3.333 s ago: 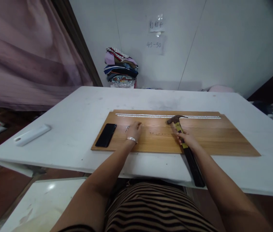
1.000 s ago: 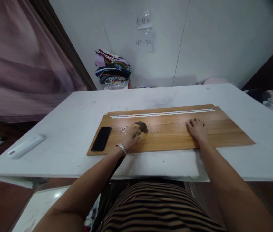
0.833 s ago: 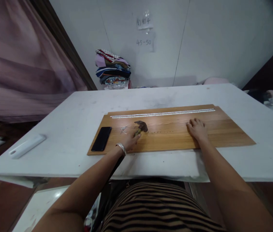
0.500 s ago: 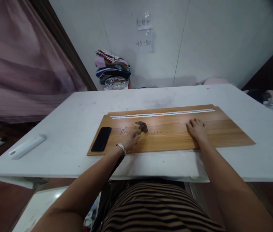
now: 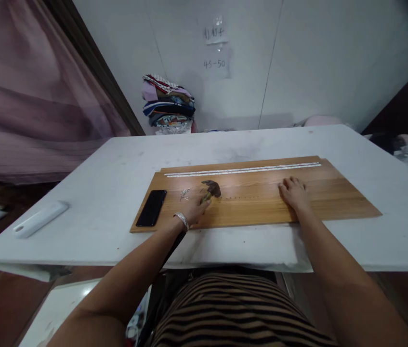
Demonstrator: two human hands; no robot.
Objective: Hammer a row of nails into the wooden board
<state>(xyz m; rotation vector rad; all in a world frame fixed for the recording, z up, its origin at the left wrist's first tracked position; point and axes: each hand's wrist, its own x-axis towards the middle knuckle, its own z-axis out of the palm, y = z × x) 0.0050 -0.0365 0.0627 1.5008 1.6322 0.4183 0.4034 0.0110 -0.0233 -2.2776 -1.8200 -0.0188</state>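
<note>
A long wooden board (image 5: pixel 319 195) lies on the white table (image 5: pixel 117 164). My left hand (image 5: pixel 195 210), with a silver bracelet on the wrist, is closed round the handle of a hammer (image 5: pixel 211 189) close under its dark head, which rests on the board. A few loose nails (image 5: pixel 184 193) lie just left of the hammer head. A row of small nail marks (image 5: pixel 242 197) runs along the board between my hands. My right hand (image 5: pixel 294 193) lies flat on the board with its fingers spread and holds nothing.
A black phone (image 5: pixel 151 207) lies on the board's left end. A white strip (image 5: pixel 243 169) runs along the board's far edge. A white flat object (image 5: pixel 40 219) lies near the table's left edge. Folded clothes (image 5: pixel 168 103) are stacked against the wall.
The hammer has passed from my right hand to my left and now lies at the board's left part. My right hand went flat onto the board. In the last second nothing moved.
</note>
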